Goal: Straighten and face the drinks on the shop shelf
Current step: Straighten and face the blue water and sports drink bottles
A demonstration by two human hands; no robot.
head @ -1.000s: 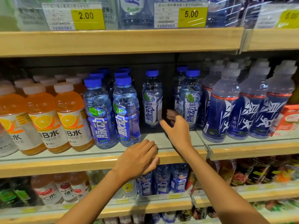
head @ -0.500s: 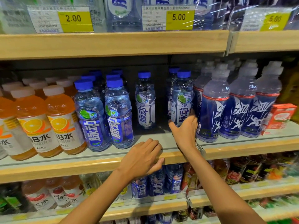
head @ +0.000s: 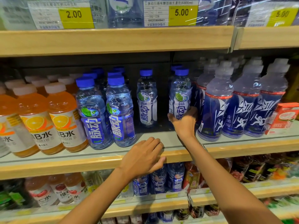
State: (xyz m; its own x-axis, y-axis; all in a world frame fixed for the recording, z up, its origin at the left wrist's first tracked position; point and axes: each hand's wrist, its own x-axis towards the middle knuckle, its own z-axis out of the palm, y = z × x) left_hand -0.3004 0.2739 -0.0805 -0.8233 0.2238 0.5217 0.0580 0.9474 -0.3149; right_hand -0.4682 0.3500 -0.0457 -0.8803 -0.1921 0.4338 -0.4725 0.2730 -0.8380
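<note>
Right hand (head: 184,124) grips blue-capped drink bottle (head: 180,94) low on its label, fingers (head: 193,110) wrapped round it. Left hand (head: 144,159) rests on shelf edge (head: 64,165), fingers together, relaxed.

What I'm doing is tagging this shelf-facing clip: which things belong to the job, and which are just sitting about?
In the job: right hand gripping a blue-capped bottle; the lone bottle beside it; the front pair; left hand resting on the shelf edge.
Just there: orange drinks, sports bottles, red carton, price tags.
</note>
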